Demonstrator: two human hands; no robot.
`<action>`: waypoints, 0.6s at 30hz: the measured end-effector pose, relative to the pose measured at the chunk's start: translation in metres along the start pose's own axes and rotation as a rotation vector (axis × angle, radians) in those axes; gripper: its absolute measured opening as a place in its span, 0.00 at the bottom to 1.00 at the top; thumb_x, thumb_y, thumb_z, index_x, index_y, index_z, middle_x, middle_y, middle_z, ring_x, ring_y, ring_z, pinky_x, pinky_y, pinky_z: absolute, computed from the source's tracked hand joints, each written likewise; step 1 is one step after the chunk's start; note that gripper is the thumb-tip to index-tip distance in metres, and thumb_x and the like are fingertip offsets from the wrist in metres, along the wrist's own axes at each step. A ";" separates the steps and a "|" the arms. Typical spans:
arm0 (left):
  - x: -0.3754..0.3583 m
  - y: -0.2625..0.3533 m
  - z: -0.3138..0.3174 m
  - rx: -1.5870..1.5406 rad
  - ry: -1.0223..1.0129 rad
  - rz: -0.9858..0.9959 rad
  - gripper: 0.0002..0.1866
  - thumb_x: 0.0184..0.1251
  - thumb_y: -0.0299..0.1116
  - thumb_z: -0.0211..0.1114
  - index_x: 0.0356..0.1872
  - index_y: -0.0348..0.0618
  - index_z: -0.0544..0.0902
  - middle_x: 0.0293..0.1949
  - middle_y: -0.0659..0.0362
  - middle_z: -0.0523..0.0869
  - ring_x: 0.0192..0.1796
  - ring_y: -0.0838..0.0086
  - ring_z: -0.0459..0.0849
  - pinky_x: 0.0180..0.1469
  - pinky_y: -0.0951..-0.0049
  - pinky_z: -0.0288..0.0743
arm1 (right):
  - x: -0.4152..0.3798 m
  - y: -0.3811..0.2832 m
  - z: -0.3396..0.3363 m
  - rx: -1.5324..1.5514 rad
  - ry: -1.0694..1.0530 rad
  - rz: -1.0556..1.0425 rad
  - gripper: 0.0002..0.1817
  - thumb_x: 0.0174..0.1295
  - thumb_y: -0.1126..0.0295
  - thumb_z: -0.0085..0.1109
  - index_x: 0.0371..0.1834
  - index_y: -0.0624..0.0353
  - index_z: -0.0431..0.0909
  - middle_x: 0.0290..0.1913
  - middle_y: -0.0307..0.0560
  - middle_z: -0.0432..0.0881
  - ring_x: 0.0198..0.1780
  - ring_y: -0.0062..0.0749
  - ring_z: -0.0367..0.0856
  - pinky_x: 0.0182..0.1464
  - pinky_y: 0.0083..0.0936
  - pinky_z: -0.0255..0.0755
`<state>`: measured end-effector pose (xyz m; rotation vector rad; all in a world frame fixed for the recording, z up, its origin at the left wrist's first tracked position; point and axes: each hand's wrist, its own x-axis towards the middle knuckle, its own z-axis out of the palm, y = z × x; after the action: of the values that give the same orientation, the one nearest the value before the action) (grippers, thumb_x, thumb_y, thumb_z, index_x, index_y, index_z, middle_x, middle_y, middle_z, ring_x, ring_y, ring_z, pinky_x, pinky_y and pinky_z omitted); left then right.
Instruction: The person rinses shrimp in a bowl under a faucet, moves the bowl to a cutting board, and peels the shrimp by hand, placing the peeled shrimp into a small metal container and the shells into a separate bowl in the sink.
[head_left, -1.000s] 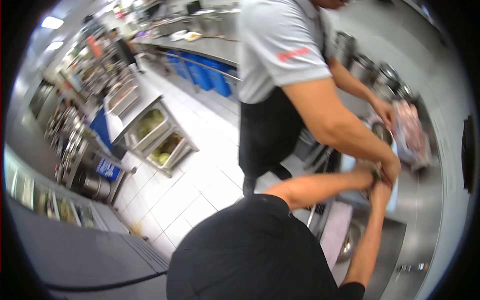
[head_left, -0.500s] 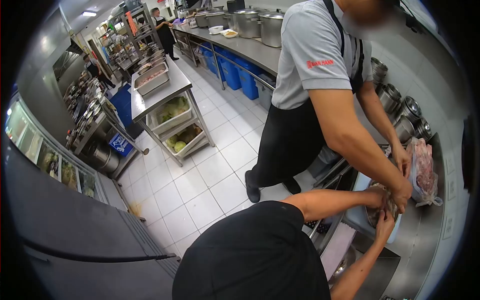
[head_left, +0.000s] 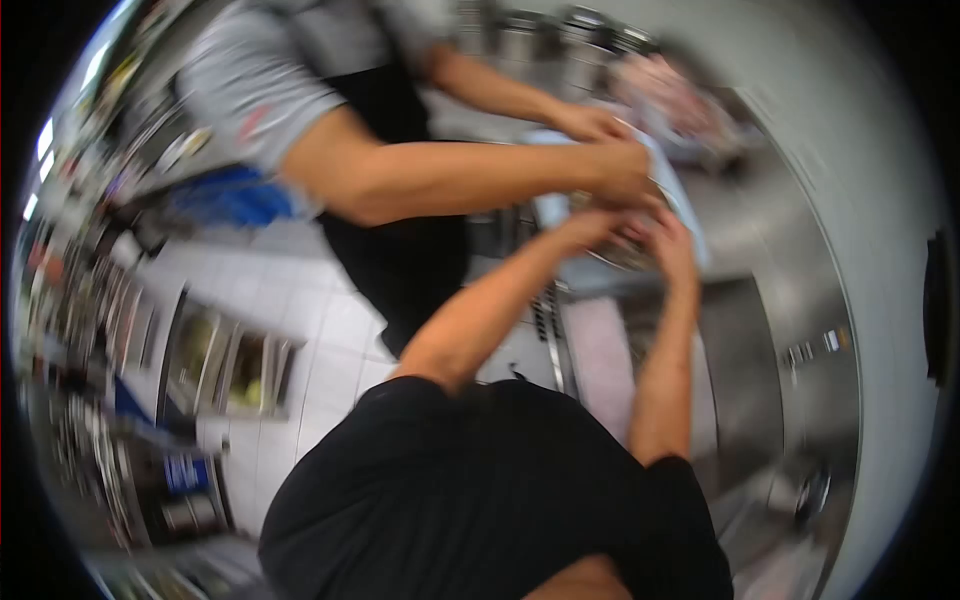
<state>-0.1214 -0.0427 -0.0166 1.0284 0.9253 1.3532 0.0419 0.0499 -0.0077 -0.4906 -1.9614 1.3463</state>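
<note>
Over a round metal bowl (head_left: pixel 612 258) of food, my left hand (head_left: pixel 592 228) reaches in from the left, fingers bent together. My right hand (head_left: pixel 672 245) comes up from below and meets it at the bowl's near side, its fingers curled. Something pinkish shows between the two hands, too blurred to name. A co-worker's hands (head_left: pixel 622 168) are at the far side of the same bowl, very close to mine. Under the bowl lies a light blue board (head_left: pixel 692 215). The bowl's contents are mostly hidden by hands.
Behind the board lies a clear bag of pink meat (head_left: pixel 670 95). A pale pink strip (head_left: pixel 600 350) lies nearer me beside a steel basin (head_left: pixel 745 370). The co-worker (head_left: pixel 390 130) stands at my left. Farther left is a rack with vegetable trays (head_left: pixel 240 370).
The view has swung right, so the bowl and hands now sit nearer the middle, and the picture is blurred. My hands and the co-worker's stay at the bowl.
</note>
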 end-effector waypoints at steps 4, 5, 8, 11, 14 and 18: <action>-0.009 0.014 0.024 -0.361 0.115 0.005 0.14 0.73 0.29 0.58 0.57 0.47 0.76 0.43 0.60 0.87 0.43 0.76 0.86 0.39 0.78 0.82 | -0.012 0.008 0.006 -0.013 0.174 -0.032 0.16 0.72 0.65 0.50 0.55 0.62 0.77 0.38 0.34 0.80 0.34 0.16 0.76 0.34 0.17 0.72; -0.008 0.016 0.028 -0.382 0.157 -0.015 0.13 0.74 0.28 0.56 0.57 0.46 0.76 0.43 0.60 0.86 0.44 0.76 0.86 0.39 0.78 0.82 | -0.022 -0.038 0.008 0.157 0.146 0.116 0.12 0.68 0.68 0.52 0.48 0.65 0.78 0.41 0.44 0.82 0.43 0.25 0.79 0.46 0.26 0.74; -0.010 0.035 0.046 -0.160 0.161 -0.012 0.17 0.74 0.32 0.56 0.61 0.43 0.73 0.43 0.62 0.85 0.45 0.76 0.84 0.41 0.77 0.80 | -0.012 -0.013 0.002 -0.121 0.193 -0.019 0.12 0.65 0.66 0.58 0.44 0.63 0.80 0.39 0.49 0.81 0.41 0.36 0.81 0.44 0.31 0.74; -0.023 0.044 0.057 0.162 0.179 -0.056 0.19 0.73 0.37 0.58 0.60 0.40 0.76 0.41 0.64 0.85 0.42 0.80 0.82 0.37 0.80 0.75 | -0.020 -0.021 0.001 -0.416 0.304 -0.090 0.10 0.62 0.66 0.60 0.40 0.62 0.80 0.37 0.55 0.80 0.40 0.48 0.80 0.43 0.36 0.73; -0.006 0.033 0.031 0.538 0.100 -0.010 0.20 0.69 0.45 0.65 0.53 0.40 0.82 0.39 0.67 0.83 0.36 0.86 0.77 0.31 0.84 0.65 | -0.021 -0.028 0.003 -0.534 0.298 -0.094 0.09 0.58 0.69 0.60 0.38 0.63 0.79 0.39 0.58 0.80 0.42 0.56 0.79 0.43 0.41 0.72; -0.012 0.044 0.046 0.419 0.252 0.112 0.19 0.65 0.46 0.69 0.47 0.41 0.83 0.32 0.68 0.82 0.29 0.86 0.72 0.27 0.82 0.62 | -0.025 -0.048 0.009 -0.414 0.311 0.028 0.10 0.64 0.66 0.59 0.38 0.63 0.78 0.31 0.53 0.82 0.33 0.47 0.79 0.38 0.36 0.73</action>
<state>-0.0913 -0.0583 0.0384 1.2567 1.3984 1.4369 0.0562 0.0090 0.0258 -0.8688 -1.9702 0.8143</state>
